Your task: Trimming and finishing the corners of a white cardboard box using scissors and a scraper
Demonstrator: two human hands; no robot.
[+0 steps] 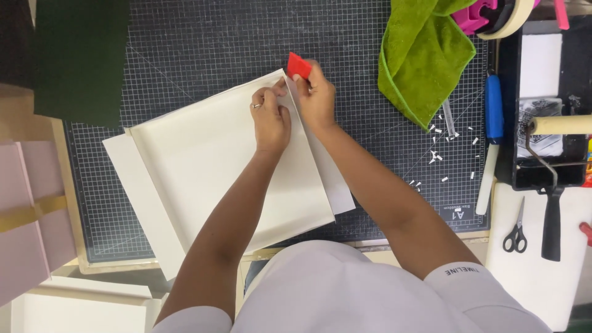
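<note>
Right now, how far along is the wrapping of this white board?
The near-left flap of the white paper-covered square board looks folded and flat. In hand: the right hand presses a red plastic scraper at the far corner, the left hand pinching there. The right-side flap lies unfolded.

Tape roll (515, 18) cut off at top edge, red scraper (298, 65) partly hidden by fingers (306, 79)
</note>
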